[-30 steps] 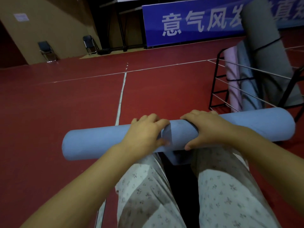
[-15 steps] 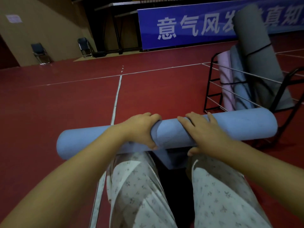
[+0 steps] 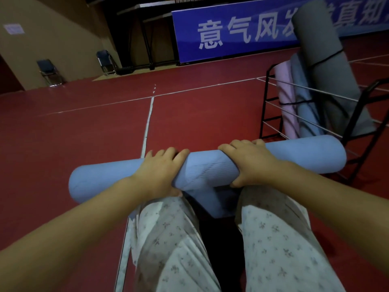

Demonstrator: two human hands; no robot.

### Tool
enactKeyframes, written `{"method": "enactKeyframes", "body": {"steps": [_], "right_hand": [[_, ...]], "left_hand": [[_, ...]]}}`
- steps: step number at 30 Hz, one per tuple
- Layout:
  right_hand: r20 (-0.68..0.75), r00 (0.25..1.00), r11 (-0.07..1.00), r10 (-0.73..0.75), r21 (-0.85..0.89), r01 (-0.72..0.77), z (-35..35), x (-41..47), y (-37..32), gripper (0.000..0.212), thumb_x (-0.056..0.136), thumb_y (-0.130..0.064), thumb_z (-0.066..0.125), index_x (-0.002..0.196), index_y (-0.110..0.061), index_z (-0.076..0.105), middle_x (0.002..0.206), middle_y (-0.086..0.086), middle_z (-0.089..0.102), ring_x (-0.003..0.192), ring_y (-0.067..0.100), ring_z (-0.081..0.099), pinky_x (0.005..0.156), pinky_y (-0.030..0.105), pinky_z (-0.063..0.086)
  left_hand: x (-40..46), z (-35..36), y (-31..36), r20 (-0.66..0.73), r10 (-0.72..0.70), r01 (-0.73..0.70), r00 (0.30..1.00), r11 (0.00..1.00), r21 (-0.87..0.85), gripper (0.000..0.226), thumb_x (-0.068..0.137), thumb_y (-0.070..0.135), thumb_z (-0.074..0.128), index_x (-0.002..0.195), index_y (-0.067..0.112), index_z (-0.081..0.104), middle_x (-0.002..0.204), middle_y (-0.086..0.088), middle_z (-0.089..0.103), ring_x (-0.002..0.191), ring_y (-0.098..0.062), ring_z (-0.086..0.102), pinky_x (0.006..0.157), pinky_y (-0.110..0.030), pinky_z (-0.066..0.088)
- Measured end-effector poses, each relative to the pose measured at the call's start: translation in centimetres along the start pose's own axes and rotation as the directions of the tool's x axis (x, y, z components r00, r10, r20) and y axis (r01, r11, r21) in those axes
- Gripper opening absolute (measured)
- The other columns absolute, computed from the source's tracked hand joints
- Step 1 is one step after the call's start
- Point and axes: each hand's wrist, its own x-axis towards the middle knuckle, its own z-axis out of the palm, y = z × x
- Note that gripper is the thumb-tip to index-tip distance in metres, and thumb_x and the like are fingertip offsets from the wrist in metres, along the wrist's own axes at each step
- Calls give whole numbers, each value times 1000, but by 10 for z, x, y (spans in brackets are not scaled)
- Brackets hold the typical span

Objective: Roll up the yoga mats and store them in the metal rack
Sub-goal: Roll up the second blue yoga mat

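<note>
Above the red floor (image 3: 84,133), one rolled blue mat (image 3: 210,171) lay crosswise over the knees, both grips curled around it: left hand (image 3: 162,171), right hand (image 3: 250,163). Three rolled mats stood in one metal rack (image 3: 267,102) nearby.

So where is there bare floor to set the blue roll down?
Open red floor lies left of the white line, and between that line and the metal rack. The rack is crowded with the pink mat, blue mat and grey mat.
</note>
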Motion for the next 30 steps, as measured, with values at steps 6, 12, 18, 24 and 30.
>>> {"method": "enactKeyframes", "body": {"steps": [6,12,18,24,30], "right_hand": [[40,999,1000,28,8,-28,-5,3,0,89,60,-51,77,134,-30,33,119,0,47,109,25,48,86,44,35],[18,1000,999,9,-40,-9,-29,-34,-11,84,63,-51,74,133,-30,32,117,-1,46,106,24,47,82,41,31],[85,993,997,-80,25,78,-36,-120,-43,89,65,-64,64,140,-36,25,122,-8,45,110,18,46,88,38,33],[219,970,991,-102,104,81,-12,-158,-59,93,68,-69,60,143,-41,14,133,-14,38,119,12,40,98,32,27],[334,929,977,-159,192,98,-14,-118,-52,104,61,-69,69,144,-43,11,135,-13,42,120,14,44,103,36,31]], "left_hand": [[15,-6,-6,-33,89,-89,995,996,24,88,48,57,65,123,15,47,95,-7,54,79,-32,59,66,-39,49],[-8,-30,-1,-162,226,-225,961,974,25,76,47,60,52,107,14,53,79,-4,52,60,-28,57,48,-37,48],[-89,-34,38,-149,330,-338,932,941,-32,75,45,59,54,106,15,56,75,1,54,51,-20,56,41,-30,46],[-122,-8,55,-28,341,-341,940,928,-150,79,49,62,58,118,23,51,86,6,55,62,-17,59,49,-34,49],[-98,-13,38,223,313,-224,923,910,-349,75,53,67,70,118,41,43,99,15,56,84,-4,57,74,-23,47]]}}
